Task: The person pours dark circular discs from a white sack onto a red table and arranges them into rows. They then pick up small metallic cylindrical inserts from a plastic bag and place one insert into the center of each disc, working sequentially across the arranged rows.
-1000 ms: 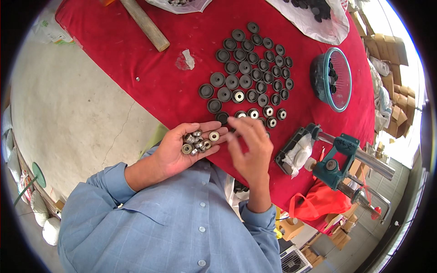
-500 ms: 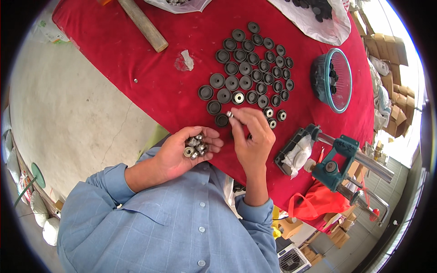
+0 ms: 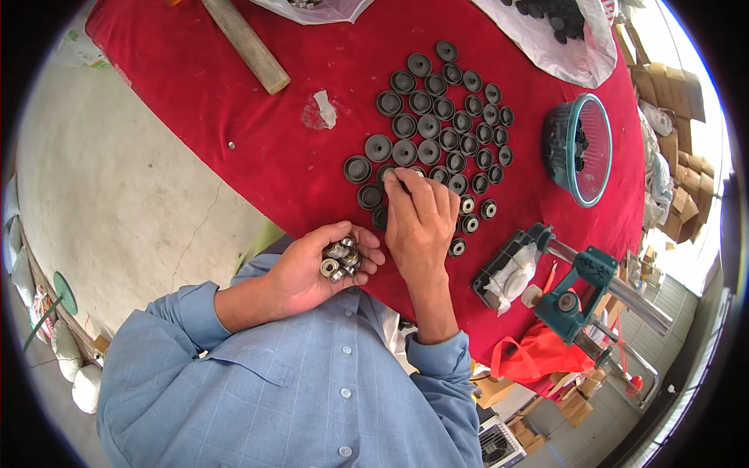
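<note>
Cupped palm up near the table's front edge, my left hand (image 3: 300,273) cradles a small heap of shiny metal ball bearings (image 3: 331,267). My right hand (image 3: 421,222) reaches over the black round plastic caps (image 3: 404,152), its fingertips pinched on a bearing (image 3: 389,176) at one cap in the front left of the group. Only a sliver of that bearing shows. Several caps on the right, such as one cap (image 3: 488,209), hold a bearing in their centre. The caps under my right hand are hidden.
On the red tablecloth (image 3: 312,179) stand a green hand press (image 3: 573,292) at the right and a clear blue-rimmed basket (image 3: 577,148) with black parts. A wooden-handled hammer (image 3: 248,47) lies far left. A white bag (image 3: 538,39) of black pieces sits at the back.
My right hand has moved forward and down onto the caps with the bearing. The left hand stays almost in place with its heap. The whole view has shifted slightly.
</note>
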Available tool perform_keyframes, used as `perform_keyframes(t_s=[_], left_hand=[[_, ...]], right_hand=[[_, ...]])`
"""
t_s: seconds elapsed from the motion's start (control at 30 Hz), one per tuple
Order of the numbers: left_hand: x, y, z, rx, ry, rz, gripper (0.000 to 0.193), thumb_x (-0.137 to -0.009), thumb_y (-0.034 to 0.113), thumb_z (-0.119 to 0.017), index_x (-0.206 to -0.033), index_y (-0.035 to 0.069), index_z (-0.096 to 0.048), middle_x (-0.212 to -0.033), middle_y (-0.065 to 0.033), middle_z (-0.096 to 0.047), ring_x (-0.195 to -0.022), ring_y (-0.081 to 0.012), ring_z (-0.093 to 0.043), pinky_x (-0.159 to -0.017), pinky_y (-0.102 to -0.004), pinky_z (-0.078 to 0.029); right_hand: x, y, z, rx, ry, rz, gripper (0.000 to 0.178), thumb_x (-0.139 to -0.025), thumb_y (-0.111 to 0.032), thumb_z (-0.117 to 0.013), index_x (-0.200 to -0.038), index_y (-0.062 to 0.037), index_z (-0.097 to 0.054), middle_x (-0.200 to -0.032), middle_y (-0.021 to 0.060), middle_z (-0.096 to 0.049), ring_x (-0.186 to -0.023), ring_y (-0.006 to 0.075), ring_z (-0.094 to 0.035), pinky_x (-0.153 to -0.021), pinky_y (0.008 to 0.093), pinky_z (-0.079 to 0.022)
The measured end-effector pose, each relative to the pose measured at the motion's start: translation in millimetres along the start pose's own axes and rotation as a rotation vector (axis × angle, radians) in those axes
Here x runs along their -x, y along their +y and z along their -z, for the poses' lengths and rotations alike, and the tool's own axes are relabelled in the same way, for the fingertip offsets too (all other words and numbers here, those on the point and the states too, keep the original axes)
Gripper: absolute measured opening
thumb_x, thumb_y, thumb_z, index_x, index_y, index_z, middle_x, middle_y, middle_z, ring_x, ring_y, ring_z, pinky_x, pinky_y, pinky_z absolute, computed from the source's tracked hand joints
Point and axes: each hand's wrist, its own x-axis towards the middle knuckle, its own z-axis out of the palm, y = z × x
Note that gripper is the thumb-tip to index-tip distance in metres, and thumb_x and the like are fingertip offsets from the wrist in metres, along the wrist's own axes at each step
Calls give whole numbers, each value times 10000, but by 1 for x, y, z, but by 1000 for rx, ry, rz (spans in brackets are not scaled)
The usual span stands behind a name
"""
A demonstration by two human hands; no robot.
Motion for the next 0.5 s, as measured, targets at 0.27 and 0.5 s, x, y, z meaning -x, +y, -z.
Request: perform_keyframes(t_s=[0.27,0.5], left_hand=[[2,-2,2,16,-18,-4,401,-1141,353,-431,-1162,38,-678,-1098,-151,-739,-1016,-262,-705,-916,-401,-588],[1,1,-4,-40,-15,-12,432,-1141,344,-428,-1246,-2,-664,-1137,-152,-737,-1123,-279,-706,-987,-430,-579]], right_hand=[[8,-4,-2,80,-1,18,259,-853,-64,-729,-1106,-44,-784,-1212,9,-703,-1053,198,-659,-916,393,-455],[1,-7,8,61,-68,-30,310,-834,-46,-714,-1132,-89,-789,-1189,2,-727,-1059,210,-669,-950,395,-451]])
